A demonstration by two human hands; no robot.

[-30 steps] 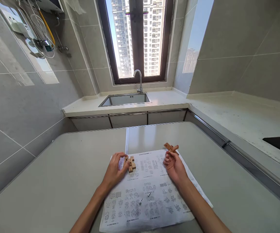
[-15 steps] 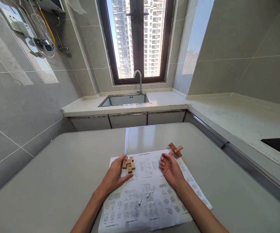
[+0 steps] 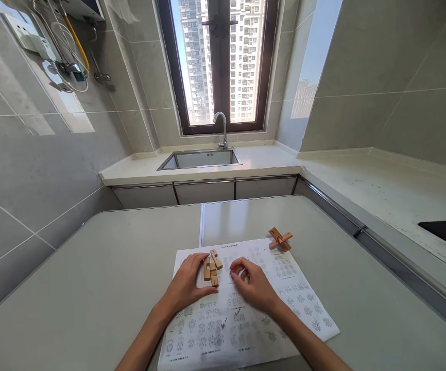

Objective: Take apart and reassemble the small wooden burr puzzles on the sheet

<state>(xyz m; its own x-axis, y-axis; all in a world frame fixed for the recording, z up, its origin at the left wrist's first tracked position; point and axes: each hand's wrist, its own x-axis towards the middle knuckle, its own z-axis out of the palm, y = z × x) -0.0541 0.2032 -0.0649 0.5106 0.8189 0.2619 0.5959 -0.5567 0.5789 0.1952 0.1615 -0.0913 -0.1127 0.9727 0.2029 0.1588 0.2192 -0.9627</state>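
- The grey table (image 3: 103,268) fills the lower part of the view, with a seam running down its middle from the far edge.
- A pale counter (image 3: 362,180) runs along the far wall and down the right side. A dark window (image 3: 220,67) stands above it.
- A printed sheet (image 3: 285,304) covered in small diagrams lies flat on the table, nearer the person, under both hands.
- A steel sink (image 3: 192,159) is set into the counter below the window, with a curved tap (image 3: 221,129) at its back edge.
- The left hand (image 3: 186,286) rests on the left part of the sheet. Its index finger and thumb bracket the wooden pieces on their left side and touch them in a light hold.
- The right hand (image 3: 254,286) lies on the middle of the sheet with the knuckles up and the fingers bent loosely towards the paper. It is not clamped on any piece, and its fingertips are just beside the wooden pieces but apart from them.
- The wooden pieces (image 3: 212,269), a few short notched sticks, lie on the sheet near its far edge, between the two hands.
- A wooden cross (image 3: 280,239) sits at the far right corner of the sheet, well apart from both hands.
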